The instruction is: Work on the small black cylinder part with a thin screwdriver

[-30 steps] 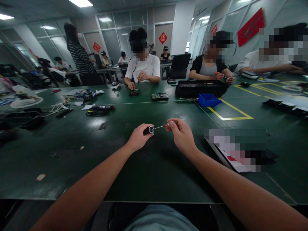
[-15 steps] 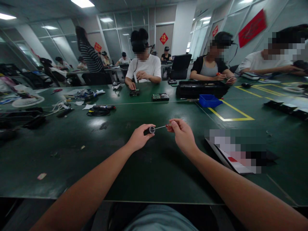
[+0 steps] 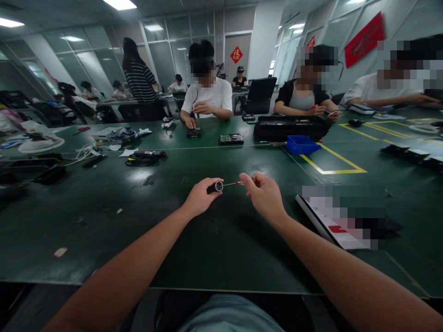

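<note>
Wrapped around a short black cylinder (image 3: 218,186) with a silvery round open end is my left hand (image 3: 200,198). That end faces me and to the right, held above the table's middle. My right hand (image 3: 266,197) pinches a thin screwdriver (image 3: 230,184) by its reddish handle, most of which the fingers hide. The metal shaft points left, and its tip is at the cylinder's end; I cannot tell whether it sits inside.
A white box or booklet (image 3: 321,221), partly blurred, lies right of my right forearm. Beyond are a coiled black cable (image 3: 143,158), a blue bin (image 3: 302,145), a black tray (image 3: 290,127) and a circuit board (image 3: 230,138). Several people (image 3: 207,99) sit across the green table (image 3: 214,249).
My right thumb has lifted and the fingers have shifted on the screwdriver handle, showing more of its red part. My left hand stays still. A standing person in the background has moved right.
</note>
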A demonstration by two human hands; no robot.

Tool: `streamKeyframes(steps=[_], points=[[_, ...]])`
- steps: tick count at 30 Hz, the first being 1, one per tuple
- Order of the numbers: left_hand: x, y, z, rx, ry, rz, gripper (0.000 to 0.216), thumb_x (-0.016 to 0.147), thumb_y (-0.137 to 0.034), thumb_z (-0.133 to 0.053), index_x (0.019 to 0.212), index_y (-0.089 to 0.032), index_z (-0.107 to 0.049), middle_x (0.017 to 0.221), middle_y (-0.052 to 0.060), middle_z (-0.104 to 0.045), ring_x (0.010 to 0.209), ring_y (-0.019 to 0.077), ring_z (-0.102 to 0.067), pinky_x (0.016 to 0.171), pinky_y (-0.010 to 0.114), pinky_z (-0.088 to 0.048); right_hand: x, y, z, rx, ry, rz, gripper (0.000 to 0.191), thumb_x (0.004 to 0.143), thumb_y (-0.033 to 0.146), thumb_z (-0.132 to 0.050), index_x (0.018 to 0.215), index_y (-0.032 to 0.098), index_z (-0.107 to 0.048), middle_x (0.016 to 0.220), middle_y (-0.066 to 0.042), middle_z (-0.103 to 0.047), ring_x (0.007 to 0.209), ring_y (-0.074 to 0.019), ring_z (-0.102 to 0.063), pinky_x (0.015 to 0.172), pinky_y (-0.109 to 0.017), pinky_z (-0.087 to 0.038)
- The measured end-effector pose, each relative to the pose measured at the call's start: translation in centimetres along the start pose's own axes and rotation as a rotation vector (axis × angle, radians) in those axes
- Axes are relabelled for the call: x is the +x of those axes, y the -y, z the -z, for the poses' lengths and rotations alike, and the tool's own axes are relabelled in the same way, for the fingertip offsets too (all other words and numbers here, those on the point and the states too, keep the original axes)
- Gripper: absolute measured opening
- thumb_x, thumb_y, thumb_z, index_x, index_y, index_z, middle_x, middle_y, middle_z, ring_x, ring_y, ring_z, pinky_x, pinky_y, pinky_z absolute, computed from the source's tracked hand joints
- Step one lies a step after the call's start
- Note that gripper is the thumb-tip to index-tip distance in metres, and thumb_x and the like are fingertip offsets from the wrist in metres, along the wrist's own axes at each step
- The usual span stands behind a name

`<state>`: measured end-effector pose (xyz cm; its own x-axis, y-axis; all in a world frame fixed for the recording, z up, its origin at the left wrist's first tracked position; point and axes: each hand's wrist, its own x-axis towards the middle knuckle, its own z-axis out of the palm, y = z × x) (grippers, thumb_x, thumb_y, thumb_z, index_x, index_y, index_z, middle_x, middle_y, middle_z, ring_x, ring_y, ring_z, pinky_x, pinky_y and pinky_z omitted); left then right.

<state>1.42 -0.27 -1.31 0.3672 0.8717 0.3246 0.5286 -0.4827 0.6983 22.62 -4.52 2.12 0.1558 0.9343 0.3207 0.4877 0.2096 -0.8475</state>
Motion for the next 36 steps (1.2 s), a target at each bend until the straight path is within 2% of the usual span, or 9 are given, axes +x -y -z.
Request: streamKeyframes(steps=[4,8,12,16,20,22,27,32,36], points=[[-0.01,0.00,0.01,0.008,0.002,0.007,0.039,0.086,-0.017,-0.070,0.124,-0.025,-0.067,0.121,0.006,-0.068,0.115,0.0235,-0.061,0.106,0.044,-0.044,-0.16,0.28,0.05,-0.046,-0.005,0.039,0.047,0.089,0.059,-0.060,0.060,0.023,-0.053,0.052,0.001,-0.057,0.049,-0.0145,-0.050,0.052,-0.029,-0.034],[-0.01,-0.07,0.10,0.005,-0.003,0.007,0.039,0.086,-0.017,-0.071,0.124,-0.024,-0.067,0.121,0.006,-0.068,0.115,0.0231,-0.061,0.106,0.043,-0.044,-0.21,0.13,-0.13,-0.057,-0.006,0.095,0.039,0.090,0.054,-0.060,0.067,0.022,-0.060,0.056,0.002,-0.059,0.052,-0.0145,-0.051,0.053,-0.029,-0.034],[0.01,-0.05,0.05,0.007,-0.006,-0.002,0.039,0.086,-0.017,-0.071,0.124,-0.024,-0.066,0.122,0.005,-0.068,0.116,0.0226,-0.061,0.106,0.042,-0.044,-0.33,0.04,-0.23,-0.029,0.013,0.127,0.031,0.092,0.049,-0.060,0.081,0.021,-0.067,0.063,0.000,-0.063,0.056,-0.0157,-0.055,0.056,-0.029,-0.038],[0.04,0.02,-0.04,0.013,-0.003,0.000,0.038,0.086,-0.017,-0.070,0.123,-0.024,-0.067,0.122,0.006,-0.068,0.116,0.0230,-0.062,0.107,0.043,-0.044,-0.38,-0.13,-0.32,0.027,0.049,0.183,0.023,0.092,0.041,-0.058,0.094,0.021,-0.069,0.078,-0.003,-0.072,0.068,-0.0189,-0.064,0.064,-0.032,-0.046],[0.03,0.12,-0.03,0.004,-0.006,-0.005,0.039,0.085,-0.017,-0.070,0.123,-0.025,-0.067,0.121,0.005,-0.068,0.115,0.0230,-0.062,0.106,0.042,-0.044,-0.43,-0.20,-0.32,0.034,0.093,0.209,0.017,0.090,0.031,-0.055,0.097,0.023,-0.068,0.089,-0.004,-0.075,0.078,-0.0212,-0.068,0.071,-0.035,-0.049],[0.02,0.13,-0.02,0.001,-0.010,0.000,0.039,0.085,-0.017,-0.070,0.123,-0.025,-0.067,0.121,0.005,-0.068,0.115,0.0230,-0.062,0.106,0.042,-0.044,-0.45,-0.13,-0.27,0.017,0.105,0.187,0.019,0.091,0.033,-0.054,0.097,0.023,-0.069,0.087,-0.004,-0.075,0.077,-0.0211,-0.068,0.068,-0.033,-0.048],[0.01,-0.08,-0.02,0.004,-0.009,0.001,0.039,0.085,-0.015,-0.071,0.122,-0.024,-0.068,0.119,0.005,-0.069,0.113,0.0225,-0.062,0.105,0.041,-0.045,-0.38,0.04,-0.21,-0.058,0.103,0.122,0.039,0.099,0.049,-0.044,0.089,0.022,-0.070,0.059,0.000,-0.062,0.057,-0.0185,-0.060,0.058,-0.032,-0.041],[-0.03,-0.35,0.02,0.011,-0.005,0.007,0.038,0.086,-0.017,-0.070,0.123,-0.025,-0.067,0.119,0.005,-0.068,0.113,0.0227,-0.062,0.104,0.041,-0.045,-0.43,-0.08,-0.28,-0.028,0.111,0.152,0.029,0.097,0.036,-0.048,0.116,0.021,-0.064,0.075,-0.002,-0.068,0.063,-0.0185,-0.061,0.060,-0.031,-0.042],[-0.08,-0.42,0.10,0.007,-0.005,0.006,0.038,0.085,-0.016,-0.071,0.122,-0.024,-0.068,0.119,0.005,-0.068,0.113,0.0227,-0.062,0.104,0.041,-0.045,-0.49,-0.20,-0.29,-0.009,0.131,0.158,0.029,0.099,0.039,-0.043,0.103,0.022,-0.066,0.077,-0.003,-0.068,0.068,-0.0189,-0.062,0.063,-0.032,-0.043]])
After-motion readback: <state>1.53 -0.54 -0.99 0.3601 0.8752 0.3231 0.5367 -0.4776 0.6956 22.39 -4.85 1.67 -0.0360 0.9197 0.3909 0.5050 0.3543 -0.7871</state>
